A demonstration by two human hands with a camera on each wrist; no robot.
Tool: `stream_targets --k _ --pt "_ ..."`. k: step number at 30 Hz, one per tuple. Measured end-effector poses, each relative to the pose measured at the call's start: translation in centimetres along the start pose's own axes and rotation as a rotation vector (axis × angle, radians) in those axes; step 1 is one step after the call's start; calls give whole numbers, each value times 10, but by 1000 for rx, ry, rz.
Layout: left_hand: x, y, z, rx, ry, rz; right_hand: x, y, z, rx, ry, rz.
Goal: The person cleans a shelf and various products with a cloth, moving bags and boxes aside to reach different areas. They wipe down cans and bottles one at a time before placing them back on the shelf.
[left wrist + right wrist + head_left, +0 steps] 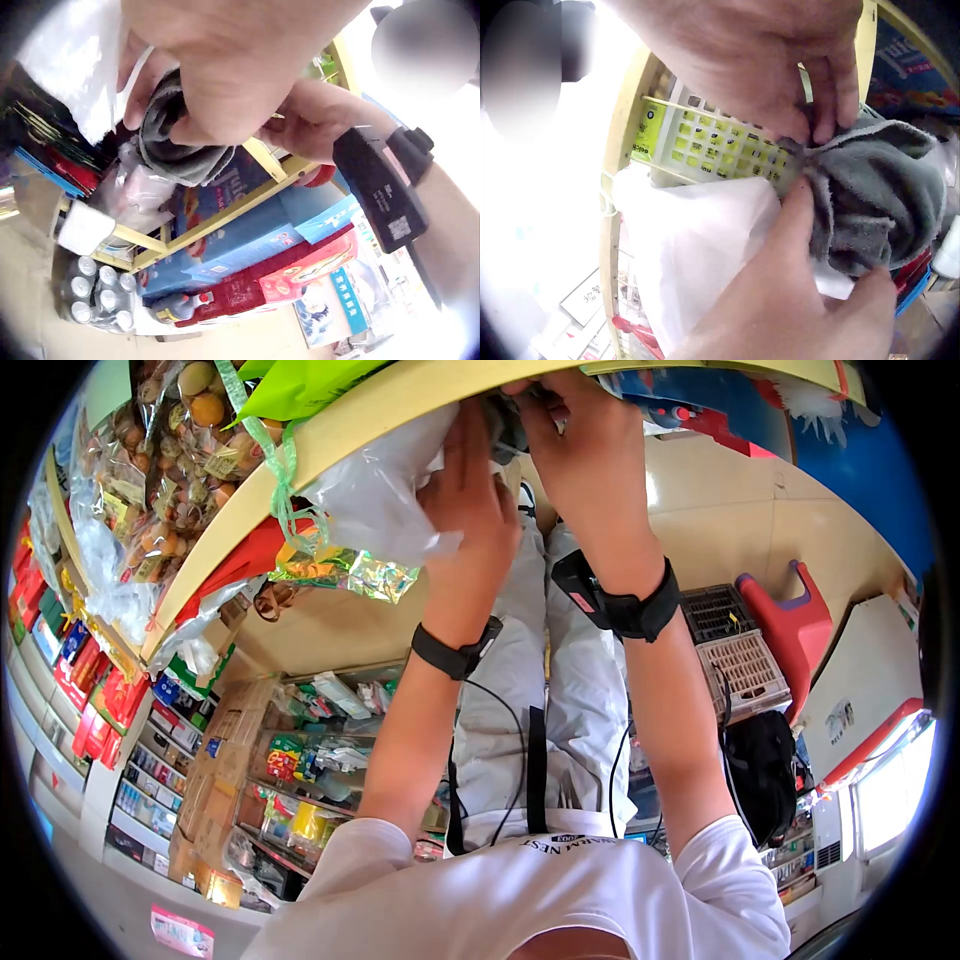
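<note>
One grey terry cloth [885, 195], one white plastic bag [697, 247], two plastic lattice crates [742, 672], one red plastic stool [792, 628].

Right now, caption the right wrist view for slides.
Right hand and left hand grip a grey cloth beside a white plastic bag.

We read the white letters "Tui" on the blue box [247, 176], at the centre of the left wrist view. Print on the white shirt [565, 843], at 6 o'clock in the head view, and on the blue pack [341, 300], at 5 o'clock in the left wrist view, is illegible.
</note>
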State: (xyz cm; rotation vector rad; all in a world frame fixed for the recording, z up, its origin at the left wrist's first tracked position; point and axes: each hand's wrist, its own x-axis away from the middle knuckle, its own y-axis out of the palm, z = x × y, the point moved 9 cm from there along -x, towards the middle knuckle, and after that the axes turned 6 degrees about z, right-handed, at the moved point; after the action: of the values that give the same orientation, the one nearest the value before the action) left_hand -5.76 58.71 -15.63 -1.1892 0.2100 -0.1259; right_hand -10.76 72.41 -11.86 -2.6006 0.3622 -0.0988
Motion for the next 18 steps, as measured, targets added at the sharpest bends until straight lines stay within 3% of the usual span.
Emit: stream_targets --k 4,5,8,13,15,17,18 --pt "-1 -3 14 48 -189 30 7 -3 -3 -19 -16 54" --pt "-5 0 16 208 -185 107 7 -4 -2 -16 -15 59" --pt "-11 8 27 110 -106 91 4 -5 2 -28 37 31" --pt "-4 -3 6 -47 -112 -126 9 10 23 4 75 -28" --pt "-5 8 4 -93 -133 -167 35 6 -13 577 -606 342" --pt "-15 6 31 -96 97 210 25 -15 -24 490 -599 262" --pt "-10 10 36 -103 88 205 24 -16 -28 394 -583 169"
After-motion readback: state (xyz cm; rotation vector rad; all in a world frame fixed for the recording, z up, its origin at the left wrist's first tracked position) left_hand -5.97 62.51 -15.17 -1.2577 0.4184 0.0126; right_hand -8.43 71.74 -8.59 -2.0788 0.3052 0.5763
